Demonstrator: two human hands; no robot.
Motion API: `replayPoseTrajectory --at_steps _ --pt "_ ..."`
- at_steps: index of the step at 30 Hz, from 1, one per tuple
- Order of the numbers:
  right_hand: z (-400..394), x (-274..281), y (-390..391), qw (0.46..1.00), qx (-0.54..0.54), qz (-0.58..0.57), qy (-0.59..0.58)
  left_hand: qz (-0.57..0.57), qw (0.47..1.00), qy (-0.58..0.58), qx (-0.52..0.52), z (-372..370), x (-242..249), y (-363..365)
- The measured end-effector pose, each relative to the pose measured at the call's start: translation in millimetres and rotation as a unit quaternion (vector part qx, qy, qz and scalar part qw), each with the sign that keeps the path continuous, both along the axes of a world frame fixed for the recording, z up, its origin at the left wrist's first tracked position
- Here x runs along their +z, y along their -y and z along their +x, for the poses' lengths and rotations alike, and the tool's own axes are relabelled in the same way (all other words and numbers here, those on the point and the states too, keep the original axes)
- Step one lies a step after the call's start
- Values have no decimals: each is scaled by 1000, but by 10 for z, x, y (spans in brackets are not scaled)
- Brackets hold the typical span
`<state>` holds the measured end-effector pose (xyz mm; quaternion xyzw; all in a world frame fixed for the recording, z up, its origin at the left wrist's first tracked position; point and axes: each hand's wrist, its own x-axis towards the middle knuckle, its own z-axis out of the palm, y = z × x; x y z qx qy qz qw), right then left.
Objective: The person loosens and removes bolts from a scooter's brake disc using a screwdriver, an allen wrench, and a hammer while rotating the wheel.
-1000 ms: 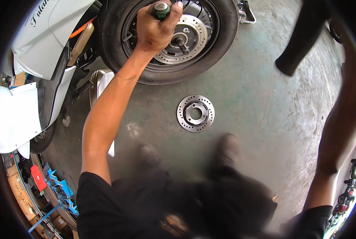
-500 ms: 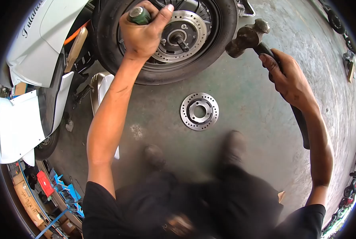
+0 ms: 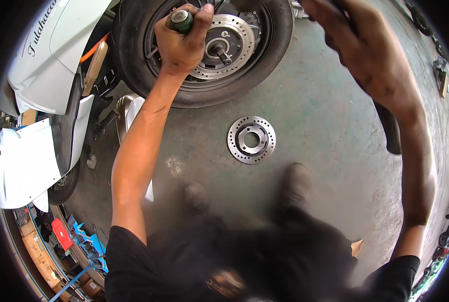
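Observation:
My left hand (image 3: 181,48) is wrapped round the green handle of a screwdriver (image 3: 180,20), its metal-capped end facing up at me. The blade is hidden beneath the hand. It is held over a wheel (image 3: 204,98), beside the drilled brake disc (image 3: 244,38) and the axle (image 3: 223,57). Raised at the upper right, my right hand (image 3: 365,55) grips a hammer (image 3: 389,133) by its black handle. The handle's end shows below my wrist, and the dark, blurred head is partly cut off by the top edge.
A second brake disc (image 3: 251,158) lies on the floor (image 3: 330,121) in front of my shoes (image 3: 297,183). White bodywork (image 3: 48,65) stands on the left. Cardboard boxes (image 3: 38,251) and a blue tool rack (image 3: 91,246) are at the lower left.
My right hand has lifted the hammer up toward the camera, and its head has moved up and left to the frame's top edge. My left hand has stayed nearly in place on the screwdriver.

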<state>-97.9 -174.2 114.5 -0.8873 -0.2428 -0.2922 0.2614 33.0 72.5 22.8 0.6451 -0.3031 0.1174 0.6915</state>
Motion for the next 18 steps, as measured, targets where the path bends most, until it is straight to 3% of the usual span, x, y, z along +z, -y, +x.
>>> replayPoseTrajectory --at_steps 1,2,5,7,10,11,14,18 --pt "-32 274 -158 1000 -4 0 0 0 1000 0 -4 -1 -22 -3" --pt "-92 733 -410 982 -82 -4 -168 26 999 16 11 11 -25 -20" --pt "33 976 -758 949 -106 -24 -296 64 993 85 55 2 33 4" --pt "-18 889 -570 975 15 -62 -214 61 991 99 62 17 -11 -9" --pt "-65 1054 -657 980 54 -5 -191 77 992 80 65 9 21 -38" --pt "-93 1105 -809 978 -30 -42 -201 86 991 80 67 -8 22 -31" --pt "56 1231 -786 941 -79 -61 -324 89 989 95 63 -65 44 3" --pt "-61 1239 -576 917 11 -62 -395 80 985 132 74 -119 98 42"
